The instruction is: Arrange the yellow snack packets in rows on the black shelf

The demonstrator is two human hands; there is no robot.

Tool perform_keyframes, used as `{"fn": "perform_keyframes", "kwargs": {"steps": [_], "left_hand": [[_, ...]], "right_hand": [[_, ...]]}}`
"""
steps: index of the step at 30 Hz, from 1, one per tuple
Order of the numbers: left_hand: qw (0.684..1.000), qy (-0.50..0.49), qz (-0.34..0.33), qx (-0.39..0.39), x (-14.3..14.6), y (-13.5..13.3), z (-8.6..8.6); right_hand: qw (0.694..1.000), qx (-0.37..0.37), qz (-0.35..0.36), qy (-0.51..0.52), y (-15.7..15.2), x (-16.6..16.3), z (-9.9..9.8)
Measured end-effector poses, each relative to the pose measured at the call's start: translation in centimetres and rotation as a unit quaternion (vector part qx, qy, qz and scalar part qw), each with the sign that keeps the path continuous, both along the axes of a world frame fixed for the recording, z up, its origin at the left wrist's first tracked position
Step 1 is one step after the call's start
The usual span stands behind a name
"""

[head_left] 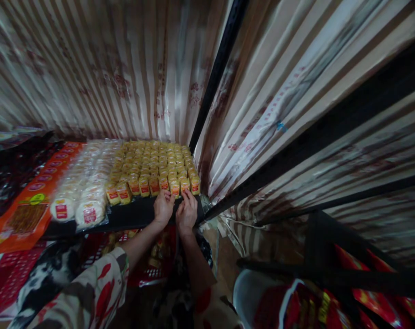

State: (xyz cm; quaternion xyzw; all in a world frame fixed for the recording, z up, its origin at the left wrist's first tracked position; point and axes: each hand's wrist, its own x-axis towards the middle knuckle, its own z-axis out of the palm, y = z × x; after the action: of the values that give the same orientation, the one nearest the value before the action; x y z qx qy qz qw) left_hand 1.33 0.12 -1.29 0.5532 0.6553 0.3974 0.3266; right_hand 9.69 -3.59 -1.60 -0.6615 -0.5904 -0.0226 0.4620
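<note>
Several rows of small yellow snack packets [149,167] with red-and-orange labels stand packed together on a black shelf [128,214]. My left hand [163,209] is at the front row, its fingers bent and closed against a packet [174,187]. Close beside it on the right, my right hand [187,213] has its curled fingertips on the lower front of a packet [184,183]. How firmly the fingers grip is hard to see. Left of the yellow rows lie clear-wrapped stacks of round white pieces [91,205] with red labels.
An orange snack bag [32,201] and dark shiny packages [18,169] lie farther left. Below the shelf is a red basket [152,273] with yellow packets. A black post [216,75] rises behind the shelf's right end. A white bucket [243,292] stands at lower right.
</note>
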Motion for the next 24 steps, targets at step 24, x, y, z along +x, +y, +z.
{"fn": "perform_keyframes", "kwargs": {"steps": [24], "left_hand": [[0.991, 0.069, -0.11, -0.007, -9.2, -11.2, -0.8]], "right_hand": [[0.973, -0.116, 0.169, 0.108, -6.2, -3.9, -0.2]]}}
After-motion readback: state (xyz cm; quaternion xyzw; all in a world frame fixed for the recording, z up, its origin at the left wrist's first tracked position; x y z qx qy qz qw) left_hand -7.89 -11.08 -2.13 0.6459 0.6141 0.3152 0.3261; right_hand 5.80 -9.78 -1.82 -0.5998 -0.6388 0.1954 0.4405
